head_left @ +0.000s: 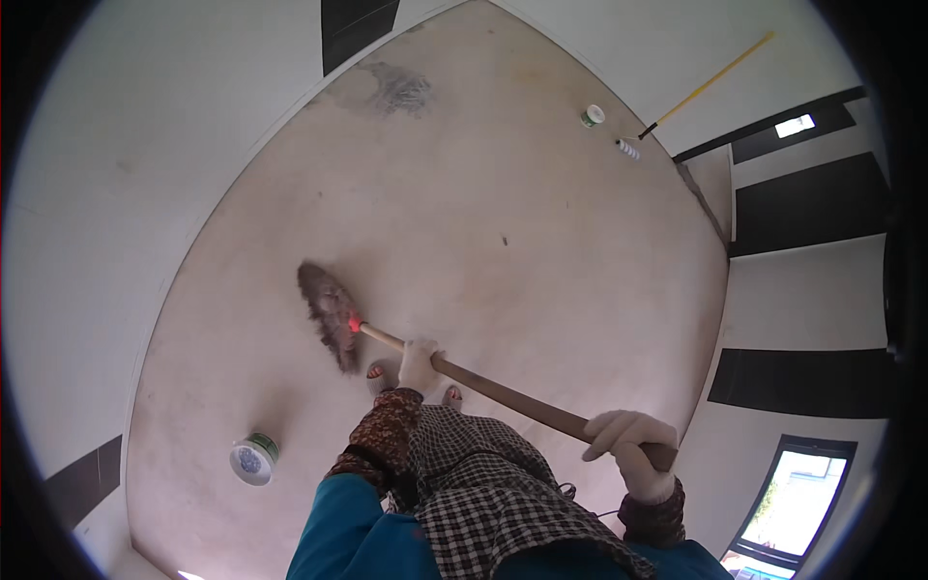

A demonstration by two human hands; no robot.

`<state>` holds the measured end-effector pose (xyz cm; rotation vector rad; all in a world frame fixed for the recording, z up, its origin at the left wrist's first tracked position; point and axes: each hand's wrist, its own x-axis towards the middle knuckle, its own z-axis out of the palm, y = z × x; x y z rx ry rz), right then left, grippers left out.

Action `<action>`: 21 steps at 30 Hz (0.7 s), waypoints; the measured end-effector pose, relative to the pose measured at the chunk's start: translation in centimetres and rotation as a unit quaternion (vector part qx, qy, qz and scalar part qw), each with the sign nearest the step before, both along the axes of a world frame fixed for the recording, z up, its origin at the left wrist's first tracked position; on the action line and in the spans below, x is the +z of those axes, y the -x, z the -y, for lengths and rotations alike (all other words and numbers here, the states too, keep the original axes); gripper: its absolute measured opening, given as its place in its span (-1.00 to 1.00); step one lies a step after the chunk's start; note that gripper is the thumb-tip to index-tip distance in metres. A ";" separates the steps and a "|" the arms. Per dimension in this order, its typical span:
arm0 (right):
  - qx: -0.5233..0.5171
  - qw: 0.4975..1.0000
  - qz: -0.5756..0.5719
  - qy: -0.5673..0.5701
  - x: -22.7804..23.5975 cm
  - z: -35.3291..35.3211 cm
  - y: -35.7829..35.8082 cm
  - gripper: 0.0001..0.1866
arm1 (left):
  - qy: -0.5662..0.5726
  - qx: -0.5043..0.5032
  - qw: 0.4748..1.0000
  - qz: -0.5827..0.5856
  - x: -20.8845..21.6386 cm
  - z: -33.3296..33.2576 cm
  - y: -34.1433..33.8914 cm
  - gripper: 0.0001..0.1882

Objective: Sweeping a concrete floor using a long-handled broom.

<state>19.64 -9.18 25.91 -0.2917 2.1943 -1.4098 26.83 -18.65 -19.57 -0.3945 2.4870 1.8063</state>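
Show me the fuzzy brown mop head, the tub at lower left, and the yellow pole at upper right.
Mop head [330, 314], head view: middle of its fuzzy pile.
Tub [269, 446], head view: its green outer wall.
Yellow pole [715, 79], head view: midway along its shaft.

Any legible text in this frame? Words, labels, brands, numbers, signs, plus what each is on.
None readable.
Lower-left bucket: green patch on its side; any print too small and blurred to read.
Upper-right bucket: green on its side too; far too small to read.
Mop handle: no lettering visible on the part that shows.
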 end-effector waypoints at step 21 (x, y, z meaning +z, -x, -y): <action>-0.131 0.969 0.129 0.163 -6.3 2.7 0.9 -0.83 | 0.087 0.115 0.969 0.202 5.1 12.9 -4.2 -0.80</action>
